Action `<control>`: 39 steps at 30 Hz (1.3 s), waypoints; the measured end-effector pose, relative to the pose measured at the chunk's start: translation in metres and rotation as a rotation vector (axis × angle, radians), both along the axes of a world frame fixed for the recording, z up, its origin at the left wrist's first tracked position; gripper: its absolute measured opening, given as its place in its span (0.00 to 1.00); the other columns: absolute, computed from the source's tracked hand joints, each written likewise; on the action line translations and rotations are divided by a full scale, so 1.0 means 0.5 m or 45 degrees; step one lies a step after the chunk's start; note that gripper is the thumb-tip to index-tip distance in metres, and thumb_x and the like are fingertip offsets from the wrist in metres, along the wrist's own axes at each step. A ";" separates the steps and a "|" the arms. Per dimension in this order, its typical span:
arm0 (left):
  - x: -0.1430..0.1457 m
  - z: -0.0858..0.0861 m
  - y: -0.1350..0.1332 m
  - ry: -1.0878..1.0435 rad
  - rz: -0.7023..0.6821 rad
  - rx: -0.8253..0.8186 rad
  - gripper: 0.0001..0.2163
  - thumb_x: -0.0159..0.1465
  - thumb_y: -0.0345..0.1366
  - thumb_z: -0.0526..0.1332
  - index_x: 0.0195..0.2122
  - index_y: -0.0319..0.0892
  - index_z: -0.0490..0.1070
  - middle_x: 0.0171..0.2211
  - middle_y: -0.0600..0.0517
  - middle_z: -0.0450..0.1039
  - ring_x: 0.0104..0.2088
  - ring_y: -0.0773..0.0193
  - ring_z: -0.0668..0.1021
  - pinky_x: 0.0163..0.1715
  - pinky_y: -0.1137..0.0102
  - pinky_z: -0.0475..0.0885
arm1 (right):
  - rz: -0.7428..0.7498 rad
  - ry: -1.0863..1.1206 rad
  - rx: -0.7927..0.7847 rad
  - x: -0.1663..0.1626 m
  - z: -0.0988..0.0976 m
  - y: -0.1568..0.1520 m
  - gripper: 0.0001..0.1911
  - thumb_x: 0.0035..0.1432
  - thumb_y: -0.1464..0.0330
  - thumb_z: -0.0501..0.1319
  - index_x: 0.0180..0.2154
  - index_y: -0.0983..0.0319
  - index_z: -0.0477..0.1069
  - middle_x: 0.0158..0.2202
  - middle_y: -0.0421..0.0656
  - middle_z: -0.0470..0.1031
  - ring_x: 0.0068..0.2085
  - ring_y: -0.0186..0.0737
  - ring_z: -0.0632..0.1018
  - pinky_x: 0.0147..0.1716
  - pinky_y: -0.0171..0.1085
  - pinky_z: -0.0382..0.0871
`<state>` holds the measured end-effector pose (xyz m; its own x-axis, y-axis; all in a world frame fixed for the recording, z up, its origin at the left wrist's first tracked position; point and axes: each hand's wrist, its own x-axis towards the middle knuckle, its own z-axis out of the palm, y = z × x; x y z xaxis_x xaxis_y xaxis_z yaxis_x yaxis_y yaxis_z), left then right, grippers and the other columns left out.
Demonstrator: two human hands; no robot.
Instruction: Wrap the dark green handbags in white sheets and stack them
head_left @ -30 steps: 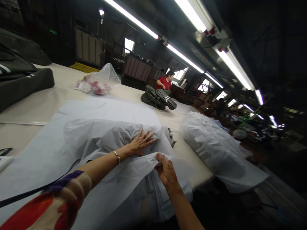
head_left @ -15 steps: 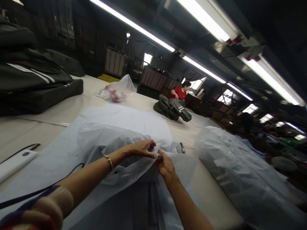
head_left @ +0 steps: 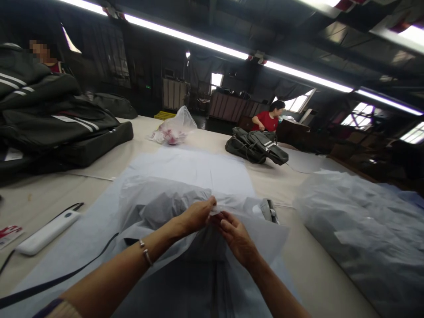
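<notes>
A pale translucent plastic sheet (head_left: 185, 198) covers a dark, bulky item that shows faintly through it; what the item is I cannot make out. Near the middle of the covering, my left hand (head_left: 198, 215), with a bracelet on its wrist, pinches a fold of the sheet. Just right of it, my right hand (head_left: 236, 238) has its fingers bent together at the same fold, fingertips partly hidden. A grey piece with a buckle-like end (head_left: 270, 211) sticks out at the covering's right side. A dark strap (head_left: 62, 278) runs out to the left.
Dark bags with white stripes (head_left: 66, 119) are piled at left. A clear bag with red-and-white contents (head_left: 174, 130) lies behind. A white device with a cord (head_left: 48, 234) is at left. Large wrapped bundles (head_left: 361, 229) stand at right. A person in red (head_left: 266, 119) handles another dark bag (head_left: 256, 145).
My view has turned left and levelled, bringing another person at the far left into sight. My left fingers have closed into a pinch on the sheet.
</notes>
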<state>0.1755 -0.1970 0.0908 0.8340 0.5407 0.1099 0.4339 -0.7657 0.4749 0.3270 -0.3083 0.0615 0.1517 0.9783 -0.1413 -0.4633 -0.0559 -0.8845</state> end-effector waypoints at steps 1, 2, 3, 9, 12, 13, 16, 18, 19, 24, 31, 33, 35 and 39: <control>-0.001 0.004 0.008 -0.010 0.013 -0.021 0.21 0.54 0.22 0.54 0.48 0.42 0.58 0.38 0.48 0.75 0.40 0.58 0.78 0.40 0.68 0.70 | 0.007 -0.144 0.038 0.005 -0.002 -0.008 0.26 0.45 0.65 0.74 0.48 0.59 0.74 0.51 0.47 0.77 0.52 0.48 0.77 0.55 0.49 0.69; -0.003 0.008 0.016 -0.018 0.025 -0.040 0.20 0.54 0.21 0.54 0.48 0.42 0.58 0.37 0.49 0.75 0.39 0.58 0.78 0.39 0.68 0.70 | -0.009 -0.328 0.083 0.011 -0.005 -0.014 0.26 0.46 0.66 0.73 0.49 0.58 0.74 0.51 0.47 0.77 0.52 0.49 0.77 0.55 0.49 0.69; -0.003 0.012 0.023 -0.025 0.033 -0.057 0.20 0.54 0.21 0.54 0.47 0.43 0.59 0.36 0.50 0.75 0.38 0.59 0.78 0.38 0.69 0.70 | -0.042 -0.543 0.151 0.017 -0.008 -0.019 0.24 0.49 0.66 0.72 0.49 0.57 0.75 0.50 0.46 0.78 0.51 0.48 0.78 0.55 0.50 0.70; -0.006 0.011 0.039 -0.085 0.016 -0.138 0.21 0.55 0.22 0.55 0.49 0.45 0.59 0.35 0.53 0.75 0.38 0.61 0.78 0.37 0.69 0.70 | -0.345 -1.591 0.915 0.031 0.013 0.003 0.16 0.58 0.72 0.64 0.48 0.54 0.76 0.50 0.46 0.77 0.55 0.48 0.74 0.57 0.50 0.68; -0.002 0.009 0.042 -0.122 0.001 -0.162 0.19 0.58 0.25 0.56 0.51 0.42 0.58 0.38 0.49 0.76 0.41 0.58 0.78 0.40 0.67 0.70 | -0.411 -1.817 0.905 0.030 0.034 0.058 0.22 0.58 0.67 0.65 0.55 0.55 0.70 0.56 0.46 0.73 0.61 0.51 0.68 0.64 0.58 0.52; 0.000 0.010 0.042 -0.131 -0.001 -0.169 0.19 0.59 0.25 0.56 0.51 0.42 0.59 0.38 0.48 0.76 0.41 0.57 0.79 0.40 0.67 0.70 | -0.366 -1.829 0.820 0.032 0.037 0.078 0.22 0.58 0.64 0.65 0.55 0.55 0.70 0.54 0.46 0.74 0.60 0.51 0.70 0.65 0.60 0.49; -0.008 0.017 0.029 -0.150 0.021 -0.194 0.19 0.59 0.26 0.57 0.52 0.40 0.60 0.40 0.45 0.76 0.43 0.55 0.79 0.41 0.65 0.70 | -0.126 -1.594 0.459 0.043 0.034 0.124 0.17 0.55 0.55 0.65 0.43 0.57 0.77 0.41 0.44 0.80 0.44 0.48 0.79 0.56 0.55 0.64; -0.036 0.023 0.012 -0.172 0.048 -0.227 0.24 0.58 0.28 0.62 0.56 0.40 0.57 0.46 0.42 0.76 0.45 0.53 0.78 0.44 0.63 0.71 | -0.017 -1.339 0.226 0.052 0.027 0.136 0.19 0.50 0.51 0.67 0.34 0.60 0.78 0.33 0.44 0.80 0.35 0.45 0.79 0.42 0.46 0.72; -0.059 0.027 0.003 -0.196 0.041 -0.255 0.29 0.57 0.30 0.64 0.59 0.41 0.55 0.49 0.41 0.74 0.47 0.52 0.78 0.46 0.62 0.70 | 0.010 -1.242 0.143 0.056 0.024 0.137 0.20 0.48 0.50 0.68 0.32 0.61 0.78 0.31 0.44 0.79 0.33 0.45 0.78 0.37 0.43 0.72; -0.272 0.049 -0.027 -0.423 0.205 -0.447 0.29 0.59 0.39 0.66 0.61 0.47 0.59 0.54 0.46 0.72 0.54 0.54 0.74 0.54 0.61 0.67 | 0.005 -1.193 -0.041 0.079 0.011 0.129 0.24 0.42 0.50 0.70 0.33 0.62 0.78 0.30 0.42 0.78 0.33 0.44 0.76 0.33 0.37 0.69; -0.599 0.018 -0.139 -0.299 0.517 -0.987 0.24 0.57 0.41 0.65 0.55 0.47 0.66 0.52 0.49 0.73 0.51 0.56 0.75 0.50 0.62 0.71 | -0.063 -1.315 -0.224 0.111 -0.005 0.137 0.29 0.37 0.48 0.71 0.36 0.62 0.79 0.31 0.44 0.79 0.33 0.45 0.77 0.29 0.34 0.70; -0.620 -0.027 -0.193 -0.141 0.550 -0.843 0.38 0.49 0.39 0.70 0.62 0.51 0.59 0.61 0.49 0.65 0.59 0.52 0.69 0.57 0.59 0.65 | -0.083 -1.350 -0.252 0.114 -0.005 0.138 0.30 0.35 0.47 0.71 0.36 0.62 0.79 0.30 0.44 0.79 0.32 0.45 0.77 0.28 0.34 0.71; -0.615 -0.078 -0.232 -0.023 0.675 -0.656 0.43 0.47 0.38 0.72 0.64 0.50 0.56 0.62 0.47 0.64 0.60 0.50 0.68 0.59 0.57 0.62 | -0.094 -1.363 -0.268 0.113 -0.001 0.138 0.31 0.34 0.47 0.71 0.36 0.62 0.79 0.30 0.43 0.79 0.32 0.45 0.77 0.27 0.34 0.71; -0.590 -0.157 -0.236 0.027 0.931 -0.450 0.23 0.56 0.34 0.64 0.54 0.46 0.68 0.42 0.50 0.75 0.46 0.55 0.76 0.53 0.59 0.66 | -0.129 -1.381 -0.242 0.099 0.013 0.137 0.30 0.31 0.47 0.71 0.32 0.62 0.79 0.29 0.43 0.79 0.31 0.45 0.77 0.26 0.33 0.71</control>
<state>-0.1197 -0.3148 0.0124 0.2560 0.9496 -0.1810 0.7780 -0.0912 0.6217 0.3766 -0.2400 0.0681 0.3642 0.9308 -0.0312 0.5429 -0.2394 -0.8050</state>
